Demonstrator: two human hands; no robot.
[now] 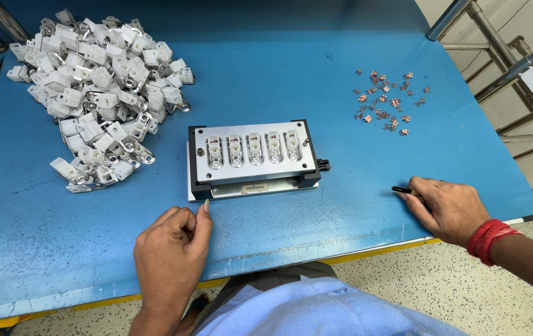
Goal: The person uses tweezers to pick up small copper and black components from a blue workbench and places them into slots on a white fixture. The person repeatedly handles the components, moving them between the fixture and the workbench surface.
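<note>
1. My left hand [170, 249] rests on the blue table [316, 68] just in front of the metal fixture's [253, 157] near left corner. Its fingers are curled loosely into a half fist with the thumb stretched toward that corner, and it has hold of nothing.
2. My right hand [447, 208] lies palm down on the table, to the right of the fixture and a little nearer to me, well apart from it. The fingers are bent over a small dark tool [402, 190], whose black tip pokes out on the side facing the fixture. I cannot tell how firmly I grip it. A red thread band [489, 238] is wound round that wrist.
3. The fixture sits flat near the middle of the table: a grey plate in a black frame, with a row of five pockets, each holding a white part with a metal ring at its near end.
4. Left of the fixture and stretching away behind it lies a loose heap of white plastic housings [101, 87] with metal ring lugs.
5. Right of the fixture and farther back, small copper clips [388, 102] lie scattered.
6. Beyond the clips, past the table's right edge, stands a steel tube frame [503, 56].
</note>
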